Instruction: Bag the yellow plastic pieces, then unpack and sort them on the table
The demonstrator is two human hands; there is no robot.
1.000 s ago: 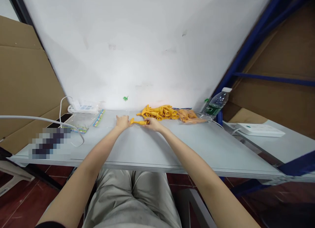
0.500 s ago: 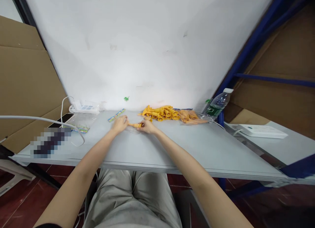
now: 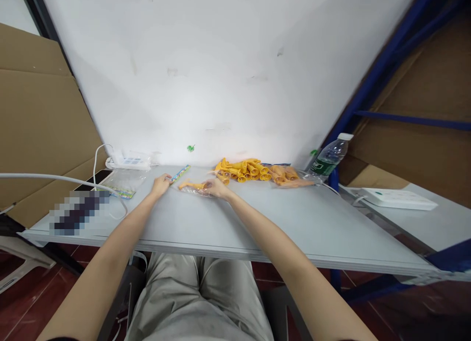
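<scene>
My right hand (image 3: 216, 188) rests on a clear plastic bag (image 3: 198, 190) with a yellow toy piece (image 3: 191, 185) inside it, fingers pressed on the bag's right end. To the left, my left hand (image 3: 162, 184) pinches the near end of a colourful paper strip (image 3: 180, 173) lying on the grey table (image 3: 279, 223). A pile of several yellow toy pieces (image 3: 243, 169) lies behind my right hand against the white wall. Bagged orange-yellow pieces (image 3: 285, 175) lie to its right.
A stack of clear bags with colourful strips (image 3: 123, 183), a white power strip (image 3: 127, 161) and a phone (image 3: 91, 179) are at the table's left. A water bottle (image 3: 329, 157) stands at the right by a blue shelf post. Another power strip (image 3: 397, 197) lies beyond.
My left hand let go of the yellow piece's left end and moved left to the paper strip. The yellow piece now lies inside the clear bag under my right hand.
</scene>
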